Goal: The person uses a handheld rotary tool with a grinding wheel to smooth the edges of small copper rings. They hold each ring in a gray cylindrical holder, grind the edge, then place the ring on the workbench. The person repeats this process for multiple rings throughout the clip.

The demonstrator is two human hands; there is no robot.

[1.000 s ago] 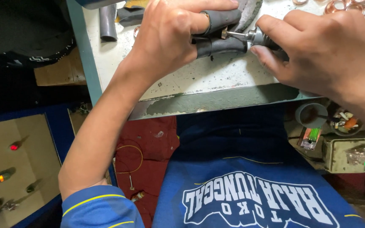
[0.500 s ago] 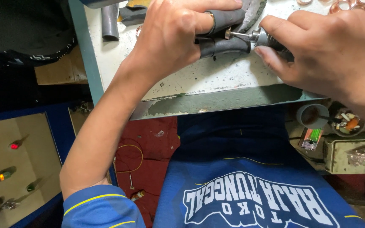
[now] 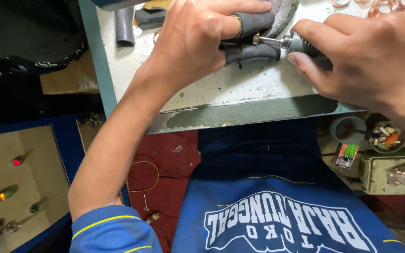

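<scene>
A worn white workbench (image 3: pixel 240 89) with a chipped grey-green front edge carries a short grey tube (image 3: pixel 124 26) near its left edge, a dark rubber piece (image 3: pixel 251 51) at mid-bench, and copper rings (image 3: pixel 390 7) toward the far right corner.

We see the left hand (image 3: pixel 198 42) closed around a small work-piece; two of its fingers wear dark rubber finger sleeves (image 3: pixel 251 35). The right hand (image 3: pixel 376 61) grips a rotary tool handpiece (image 3: pixel 305 46), its metal bit (image 3: pixel 267 40) pointing at the sleeved fingers. Both hands rest over a white, chipped workbench (image 3: pixel 240 89). Copper-coloured rings (image 3: pixel 390 8) lie at the bench's far right.
</scene>
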